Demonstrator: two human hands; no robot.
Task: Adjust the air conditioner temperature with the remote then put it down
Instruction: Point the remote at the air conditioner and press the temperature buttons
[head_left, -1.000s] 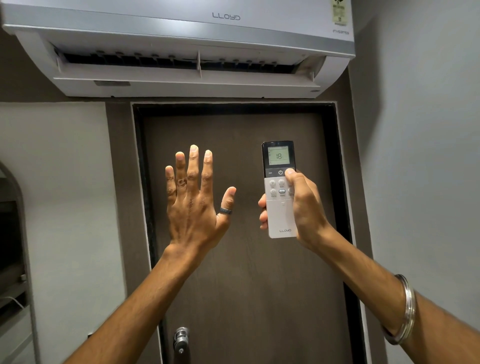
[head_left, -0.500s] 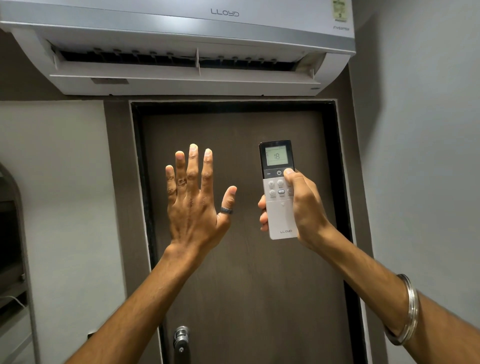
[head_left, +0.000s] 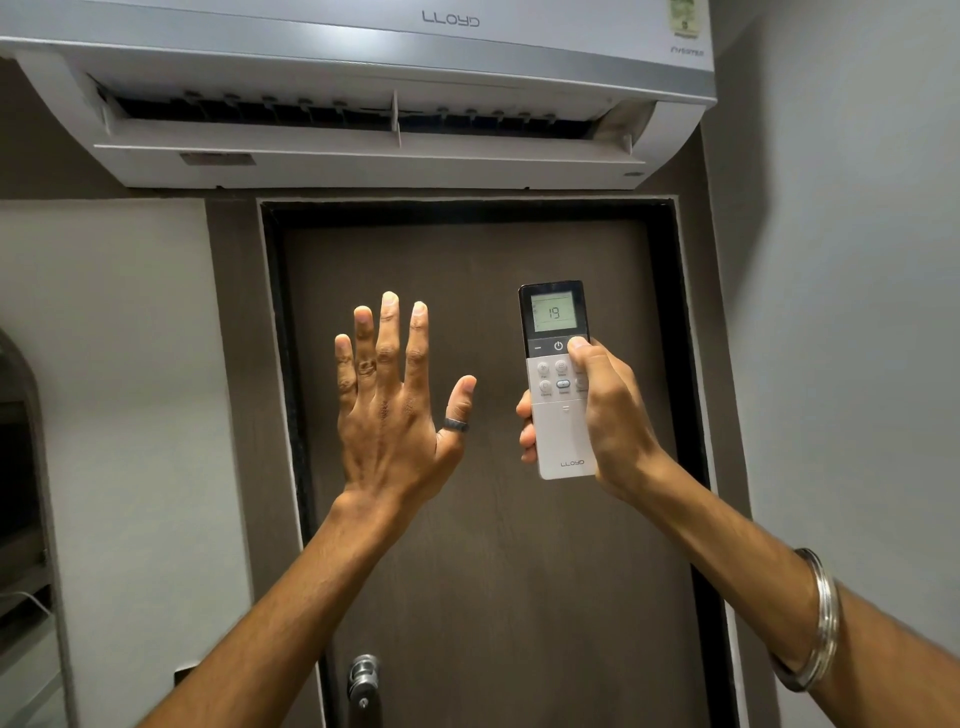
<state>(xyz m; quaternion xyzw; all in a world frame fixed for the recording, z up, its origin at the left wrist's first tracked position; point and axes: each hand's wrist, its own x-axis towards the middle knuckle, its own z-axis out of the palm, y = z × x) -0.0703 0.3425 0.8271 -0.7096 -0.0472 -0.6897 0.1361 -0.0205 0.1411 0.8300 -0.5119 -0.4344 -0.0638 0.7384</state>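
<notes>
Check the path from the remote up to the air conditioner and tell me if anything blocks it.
Nothing visible blocks it. The remote, held upright in the right hand, has open air up to the air conditioner. The left hand is raised open beside the remote, apart from it and off that line.

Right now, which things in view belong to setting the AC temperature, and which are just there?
In the job:
remote, screen showing 19
right hand, gripping it, thumb on the top buttons
air conditioner

Just there:
left hand, open and empty
door
door lock
</notes>
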